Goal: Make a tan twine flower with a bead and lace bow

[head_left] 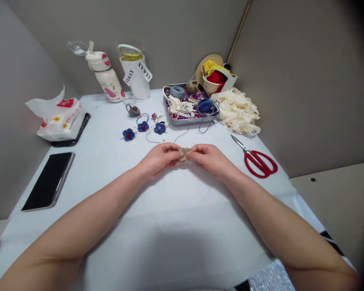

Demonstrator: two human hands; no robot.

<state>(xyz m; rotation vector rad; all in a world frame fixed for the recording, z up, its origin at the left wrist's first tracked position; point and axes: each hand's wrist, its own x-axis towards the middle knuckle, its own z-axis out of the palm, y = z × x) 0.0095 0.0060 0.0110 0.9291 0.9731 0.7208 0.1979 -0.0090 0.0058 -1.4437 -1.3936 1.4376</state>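
A white-covered surface (170, 214) spans the view, backed by grey walls (170, 36); the left hand (159, 160) and right hand (210, 161) meet near its middle, held close to it. Far beyond the fingers stands a metal tray (172, 119) heaped with grey and blue yarn balls, twine and cream cord; beyond and to the right of the fingers lies a bundle of cream lace trim (236, 111), with a bowl of yellow and red yarn (211, 76) behind the tray. Far beyond and to the left of the fingers stand a white water bottle (106, 76) and a white cup (135, 74) with two paper tags; further left of the fingers sits an opened tissue packet (59, 123). Well left of the fingers lies a black smartphone (48, 181); to their right, red-handled scissors (259, 163) rest with blades pointing away. Just beyond the fingers, three blue fabric flowers (143, 127) lie in a loose row, their centres beaded; a thin pale cord (182, 136) runs near the fingertips. The fingers (173, 149) of both hands are together, clamped from either side on a small jute piece (185, 154), which sits between them, lifted just above the surface.
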